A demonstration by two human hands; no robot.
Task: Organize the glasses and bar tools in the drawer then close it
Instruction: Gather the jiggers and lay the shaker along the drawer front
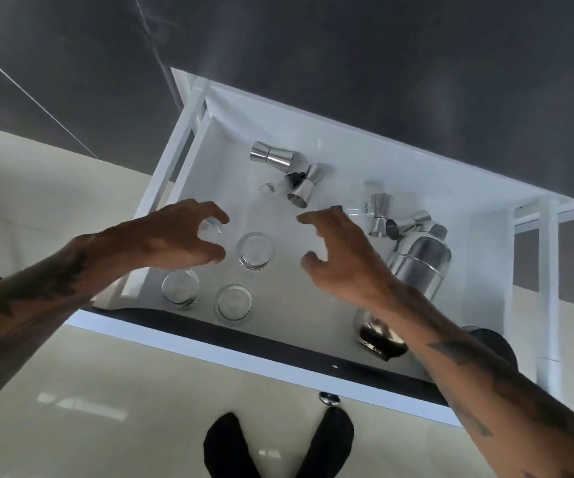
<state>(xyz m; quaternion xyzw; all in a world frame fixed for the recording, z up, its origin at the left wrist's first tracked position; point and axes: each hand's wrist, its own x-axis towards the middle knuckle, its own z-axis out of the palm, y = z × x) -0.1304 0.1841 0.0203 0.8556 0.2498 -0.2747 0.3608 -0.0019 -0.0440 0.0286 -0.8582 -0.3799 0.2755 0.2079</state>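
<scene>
A white drawer point(313, 365) stands pulled out below a dark counter. Clear glasses stand upright in its left half: one point(256, 251) in the middle, two near the front point(179, 288) point(233, 303). My left hand point(178, 236) curls over a fourth glass point(212, 226), fingers around its rim. My right hand point(333, 251) hovers open over bare drawer floor, right of the middle glass, holding nothing. Steel jiggers lie on their sides at the back point(273, 157) point(304, 188) and right point(378, 212) point(406, 224). A steel shaker point(420, 260) lies at the right, a shiny cup point(378, 336) near the front.
The dark counter point(382, 63) overhangs the drawer's back. A small labelled clear item point(269, 188) lies mid-back, another point(359, 210) by my right fingertips. A black round object point(496, 343) sits at the front right corner. My feet in black socks point(278, 446) stand on the pale floor.
</scene>
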